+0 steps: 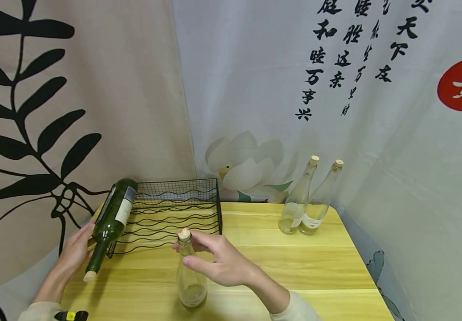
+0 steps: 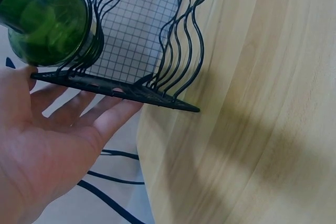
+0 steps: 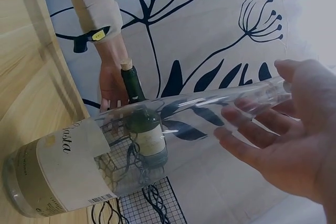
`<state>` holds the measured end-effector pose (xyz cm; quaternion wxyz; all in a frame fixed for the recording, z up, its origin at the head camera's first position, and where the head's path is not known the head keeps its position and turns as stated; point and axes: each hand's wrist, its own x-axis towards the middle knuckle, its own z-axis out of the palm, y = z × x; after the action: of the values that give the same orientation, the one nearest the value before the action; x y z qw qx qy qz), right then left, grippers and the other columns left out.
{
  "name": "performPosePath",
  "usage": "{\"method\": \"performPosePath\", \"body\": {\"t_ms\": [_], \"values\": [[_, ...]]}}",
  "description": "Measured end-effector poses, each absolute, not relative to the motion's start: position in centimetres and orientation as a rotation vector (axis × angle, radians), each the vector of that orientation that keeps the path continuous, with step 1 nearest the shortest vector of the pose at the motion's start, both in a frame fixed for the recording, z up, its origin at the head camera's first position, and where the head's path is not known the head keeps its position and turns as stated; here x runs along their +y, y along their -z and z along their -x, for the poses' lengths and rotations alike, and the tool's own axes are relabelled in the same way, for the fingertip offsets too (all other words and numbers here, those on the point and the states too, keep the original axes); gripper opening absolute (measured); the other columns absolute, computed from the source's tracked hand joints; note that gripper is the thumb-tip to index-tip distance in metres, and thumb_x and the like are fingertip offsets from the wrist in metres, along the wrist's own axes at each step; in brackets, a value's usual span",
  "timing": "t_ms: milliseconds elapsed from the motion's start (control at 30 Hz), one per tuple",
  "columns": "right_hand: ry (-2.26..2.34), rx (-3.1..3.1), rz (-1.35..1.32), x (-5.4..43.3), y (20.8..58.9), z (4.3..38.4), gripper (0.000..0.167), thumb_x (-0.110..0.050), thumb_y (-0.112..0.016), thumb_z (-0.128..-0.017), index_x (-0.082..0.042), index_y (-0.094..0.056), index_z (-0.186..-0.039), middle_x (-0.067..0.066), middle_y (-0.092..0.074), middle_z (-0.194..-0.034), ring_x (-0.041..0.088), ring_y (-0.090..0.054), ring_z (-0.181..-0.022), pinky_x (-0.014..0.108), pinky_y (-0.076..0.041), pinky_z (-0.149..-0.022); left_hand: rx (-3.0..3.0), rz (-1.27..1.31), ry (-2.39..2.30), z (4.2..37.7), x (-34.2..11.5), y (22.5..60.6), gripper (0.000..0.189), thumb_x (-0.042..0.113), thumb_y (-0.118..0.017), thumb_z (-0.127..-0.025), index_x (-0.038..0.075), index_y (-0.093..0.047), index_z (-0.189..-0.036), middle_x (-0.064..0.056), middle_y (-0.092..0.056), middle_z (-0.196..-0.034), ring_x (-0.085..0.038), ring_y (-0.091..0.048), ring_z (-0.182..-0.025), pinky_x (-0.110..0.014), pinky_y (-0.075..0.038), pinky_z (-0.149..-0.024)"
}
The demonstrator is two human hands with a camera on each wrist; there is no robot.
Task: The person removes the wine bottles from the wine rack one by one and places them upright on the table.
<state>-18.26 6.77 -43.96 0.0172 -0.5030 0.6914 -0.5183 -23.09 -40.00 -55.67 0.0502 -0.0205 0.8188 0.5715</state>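
A wire wine rack [image 1: 219,207] with wavy black bars stands at the table's back left. On its left end lies a corked green wine bottle [image 1: 110,218], tilted neck forward. My left hand [image 2: 58,140] grips the rack's side frame, fingers behind the bar and thumb near its upper end. A clear corked glass bottle [image 1: 192,285] stands upright on the table in front of the rack. Around its neck my right hand [image 1: 222,263] is loosely spread, thumb on the near side and fingers behind. In the right wrist view this bottle's large label [image 3: 73,161] shows.
Two more clear corked bottles, a left one [image 1: 295,205] and a right one [image 1: 320,200], stand close together at the back right of the wooden table [image 1: 279,267]. Behind the table hang printed cloths [image 1: 247,67] with dark leaves and writing.
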Motion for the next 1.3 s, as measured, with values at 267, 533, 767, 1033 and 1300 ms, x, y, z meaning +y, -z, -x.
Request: {"method": "performPosePath", "body": {"t_ms": [267, 533, 767, 1033, 1300], "values": [[1.588, 2.312, 1.589, 6.4, 44.1, 18.2, 0.025, -0.013, -0.059, -0.118, -0.004, -0.068, -0.139, 0.011, -0.083, -0.125, 0.008, -0.079, -0.111, 0.025, -0.066, -0.106, 2.515, 0.06, -1.723, 23.1, -40.1, 55.7, 0.084, 0.06, -0.022, -0.122, 0.003, -0.005, -0.181, -0.028, -0.01, -0.188, 0.034, -0.046, -0.11, -0.013, -0.062, -0.09], [1.591, 2.354, 1.644, 6.3, 44.0, 18.1, 0.027, -0.006, -0.062, -0.115, 0.0, -0.065, -0.141, 0.014, -0.083, -0.122, 0.015, -0.082, -0.108, 0.024, -0.066, -0.105, 2.514, 0.071, -1.733, 23.0, -40.1, 55.9, 0.083, 0.058, -0.023, -0.123, 0.001, -0.005, -0.181, -0.029, -0.012, -0.187, 0.034, -0.047, -0.11, -0.012, -0.062, -0.09], [1.619, 2.374, 1.647, 6.2, 43.8, 17.9, 0.022, -0.005, -0.062, -0.115, -0.002, -0.064, -0.137, 0.013, -0.082, -0.12, 0.016, -0.082, -0.108, 0.023, -0.067, -0.102, 2.523, 0.077, -1.74, 23.0, -40.0, 55.9, 0.083, 0.057, -0.023, -0.123, 0.001, -0.006, -0.18, -0.034, -0.014, -0.184, 0.033, -0.048, -0.109, -0.013, -0.062, -0.089], [1.664, 2.366, 1.595, 6.9, 43.6, 17.9, 0.021, -0.004, -0.062, -0.115, -0.003, -0.066, -0.136, 0.014, -0.082, -0.117, 0.016, -0.081, -0.105, 0.027, -0.069, -0.1, 2.527, 0.088, -1.732, 23.1, -39.9, 55.9, 0.082, 0.057, -0.022, -0.123, 0.001, -0.006, -0.18, -0.039, -0.013, -0.182, 0.033, -0.048, -0.108, -0.012, -0.062, -0.089], [1.659, 2.397, 1.574, 7.8, 43.5, 17.8, 0.024, -0.003, -0.064, -0.113, -0.003, -0.067, -0.138, 0.011, -0.083, -0.115, 0.013, -0.081, -0.104, 0.027, -0.069, -0.099, 2.503, 0.071, -1.744, 23.1, -40.0, 55.8, 0.083, 0.058, -0.022, -0.122, 0.003, -0.003, -0.181, -0.032, -0.009, -0.186, 0.035, -0.046, -0.109, -0.012, -0.062, -0.089]]}}
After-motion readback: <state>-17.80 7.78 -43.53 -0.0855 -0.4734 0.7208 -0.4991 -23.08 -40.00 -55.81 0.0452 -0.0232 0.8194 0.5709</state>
